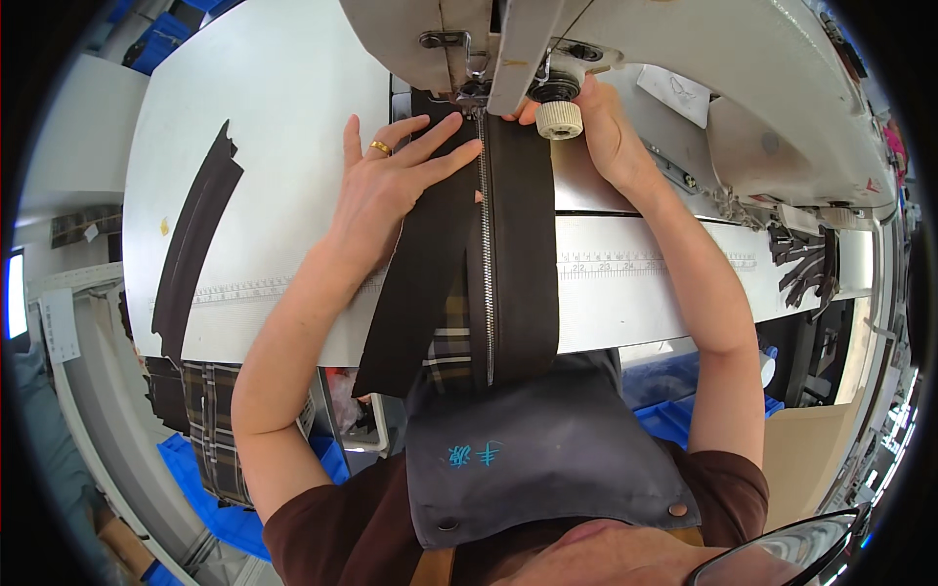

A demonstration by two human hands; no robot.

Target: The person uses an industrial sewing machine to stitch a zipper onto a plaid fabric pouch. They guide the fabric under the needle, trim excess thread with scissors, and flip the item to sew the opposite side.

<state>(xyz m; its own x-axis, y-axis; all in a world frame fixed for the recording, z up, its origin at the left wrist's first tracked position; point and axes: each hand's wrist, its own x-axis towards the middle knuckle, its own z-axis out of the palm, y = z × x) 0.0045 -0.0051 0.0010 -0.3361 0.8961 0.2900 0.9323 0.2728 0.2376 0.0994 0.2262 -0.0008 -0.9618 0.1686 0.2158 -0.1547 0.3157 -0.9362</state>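
A long metal zipper (487, 254) runs down the dark fabric (525, 254) from the sewing machine's presser foot (475, 98) toward my body. My left hand (391, 181), with a gold ring on one finger, lies open on the fabric left of the zipper. Its fingers are spread, and the fingertips reach close to the foot. My right hand (614, 137) is bent in beside the machine head, at the white knurled knob (559, 120). Its fingertips show at the fabric right of the foot; the machine hides most of its fingers, so its grip is unclear.
A dark fabric strip (195, 244) lies on the white table (283, 78) at left. Plaid fabric (215, 425) hangs over the front edge. The machine arm (782, 107) spans the upper right. Dark scraps (806, 264) lie at far right, and blue bins (220, 498) stand below.
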